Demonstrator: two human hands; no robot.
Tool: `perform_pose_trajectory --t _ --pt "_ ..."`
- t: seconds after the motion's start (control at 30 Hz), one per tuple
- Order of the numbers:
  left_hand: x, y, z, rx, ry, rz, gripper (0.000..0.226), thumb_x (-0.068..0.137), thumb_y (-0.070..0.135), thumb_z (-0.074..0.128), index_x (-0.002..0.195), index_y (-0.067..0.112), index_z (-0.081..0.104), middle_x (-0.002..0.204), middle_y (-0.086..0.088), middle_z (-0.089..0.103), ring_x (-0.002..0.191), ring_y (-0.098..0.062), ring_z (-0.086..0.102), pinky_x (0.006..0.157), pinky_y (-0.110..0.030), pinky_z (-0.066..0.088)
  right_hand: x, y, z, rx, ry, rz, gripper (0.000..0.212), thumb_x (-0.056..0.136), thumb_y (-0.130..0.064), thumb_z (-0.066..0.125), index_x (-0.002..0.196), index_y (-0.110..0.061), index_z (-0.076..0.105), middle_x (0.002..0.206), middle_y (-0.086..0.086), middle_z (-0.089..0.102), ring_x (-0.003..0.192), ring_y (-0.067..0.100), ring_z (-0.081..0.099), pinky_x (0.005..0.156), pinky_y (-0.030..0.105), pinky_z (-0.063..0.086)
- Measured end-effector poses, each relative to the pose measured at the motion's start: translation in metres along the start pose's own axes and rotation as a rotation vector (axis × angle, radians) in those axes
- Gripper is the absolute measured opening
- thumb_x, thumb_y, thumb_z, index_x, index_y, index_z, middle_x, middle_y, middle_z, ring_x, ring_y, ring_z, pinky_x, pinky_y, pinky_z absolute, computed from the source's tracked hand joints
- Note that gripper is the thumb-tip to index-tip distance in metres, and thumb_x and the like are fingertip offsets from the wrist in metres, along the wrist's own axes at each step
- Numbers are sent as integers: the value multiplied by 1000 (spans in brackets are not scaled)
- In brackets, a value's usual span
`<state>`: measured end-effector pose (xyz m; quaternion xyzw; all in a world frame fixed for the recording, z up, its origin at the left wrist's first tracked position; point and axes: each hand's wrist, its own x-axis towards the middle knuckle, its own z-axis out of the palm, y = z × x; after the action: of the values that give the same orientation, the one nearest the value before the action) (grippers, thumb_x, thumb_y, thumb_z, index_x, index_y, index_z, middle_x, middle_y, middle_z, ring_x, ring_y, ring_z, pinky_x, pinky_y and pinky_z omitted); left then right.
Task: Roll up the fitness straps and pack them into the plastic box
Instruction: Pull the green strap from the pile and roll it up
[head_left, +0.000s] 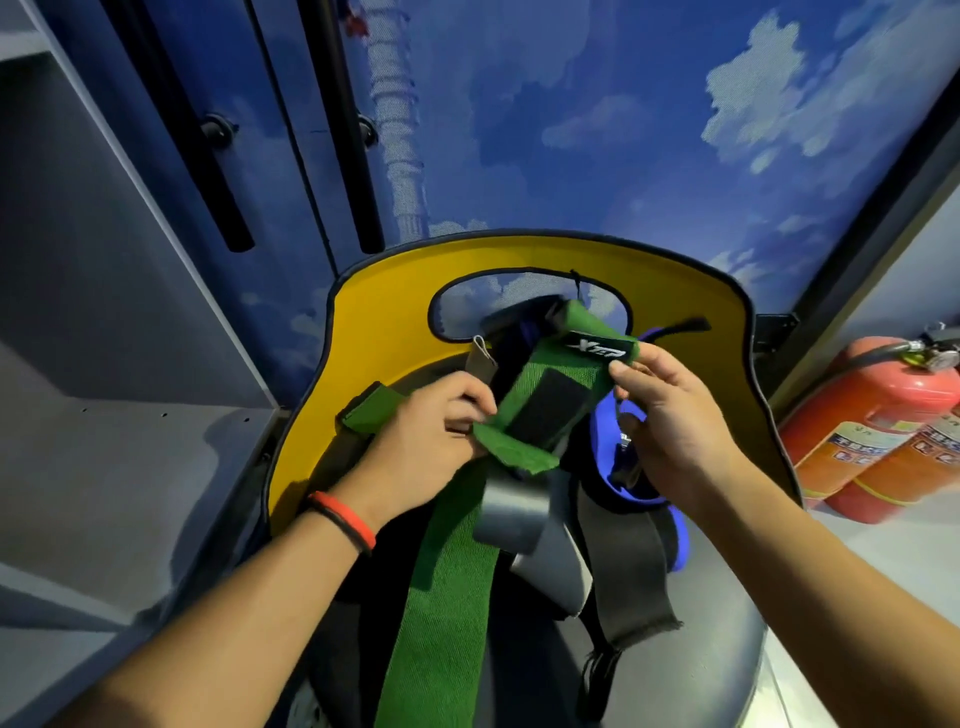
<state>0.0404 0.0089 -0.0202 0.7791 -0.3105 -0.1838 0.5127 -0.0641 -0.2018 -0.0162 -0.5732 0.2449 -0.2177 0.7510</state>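
**Green strap in hand, rolling barely started, no box in view**

Left hand (426, 431): fingers curled, pinching a folded corner of the green strap (447, 597) over the middle of the chair (395, 312).
Right hand (680, 421): thumb and forefinger pinch the same strap's top end, right by the black logo label (597, 347). Its lower fingers curl near a dark clip on the blue strap (605, 431); can't tell if they hold it.

Between the hands the strap shows a black hook-and-loop patch (545, 405) facing up. The rest runs long and flat toward the chair's front edge. A green piece sticks out just left of the left hand; same strap or a second one, can't tell.

Progress, my read:
- Nothing is rolled. Every strap lies loose on the chair.
- Green has one fold at most, so this looks like the first roll starting.
- The plastic box isn't visible, so nothing shows as packed.
- Left to do: roll all the straps, then box them.

Counts:
- Straps by colour: 1 green (maybe 2), 1 grey strap (514, 514), 1 black strap (631, 566), 1 blue. They overlap, so the true count is unclear.
- Chairs: 1, with a yellow back.
- Fire extinguishers (872, 415): 2, off the chair's right edge.
- Wristband (343, 514): 1, red, on the left wrist.
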Motion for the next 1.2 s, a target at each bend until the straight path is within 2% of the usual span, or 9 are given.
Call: perform_pose_trajectory --t 0.13,0.27,0.4,0.67,0.77,0.93,1.03,1.1,1.2 --pt "8 2 0 -225 40 -87 47 84 -21 60 105 20 68 100 -7 75 99 -20 70 72 -16 52 -3 0 -5 -79 -66 -107 42 88 15 58 75 -23 69 81 2 72 80 20 60 76 34 46" --pt "17 4 18 -254 132 -102 26 79 23 83 96 8 69 87 -22 68 84 -20 63 78 -25 49 -12 0 -4 -226 -178 -150 37 82 17 52 98 -12 68 99 5 77 89 32 67 80 40 54" --pt "19 7 30 -95 236 -111 37 80 36 82 81 10 56 71 -9 55 66 -17 49 65 -36 41 -24 -5 1 -301 -332 -176 38 83 10 69 112 -14 64 106 -19 74 105 0 67 85 16 53" --pt "14 34 30 -219 22 -13 15 79 34 72 73 23 63 78 8 65 80 -11 65 79 -30 51 -18 -2 -7 142 -220 47 32 88 6 54 119 6 63 112 18 74 99 29 72 81 37 58" --pt "19 38 26 -468 126 -196 18 96 14 49 85 12 63 89 -2 77 88 -20 73 80 -34 55 -13 2 -16 213 -177 176 50 65 -10 48 106 14 62 108 27 66 95 39 63 92 47 48" --pt "39 35 25 -148 602 -262 20 100 29 56 82 23 62 86 1 68 83 -20 67 65 -29 44 -6 12 -27 31 -199 153 70 38 -23 60 85 21 32 83 40 28 76 62 20 72 49 16" --pt "42 29 18 -69 279 -137 32 96 14 63 119 37 66 120 10 64 105 -14 64 78 -26 49 -9 7 -30 -136 -199 130 79 44 -20 54 108 25 46 89 36 51 78 57 39 74 47 23" --pt "38 27 23 42 3 10 63 93 5 66 139 45 53 143 16 50 127 -8 52 101 -27 44 -12 5 -30 -180 -230 84 76 48 -16 50 121 -4 71 128 37 60 107 59 54 84 47 26" --pt "33 27 32 10 -245 17 86 91 5 72 150 51 30 154 12 41 141 -9 39 111 -35 34 -11 3 -28 -220 -286 63 73 51 -15 50 119 -17 75 130 46 46 118 73 33 87 48 12"
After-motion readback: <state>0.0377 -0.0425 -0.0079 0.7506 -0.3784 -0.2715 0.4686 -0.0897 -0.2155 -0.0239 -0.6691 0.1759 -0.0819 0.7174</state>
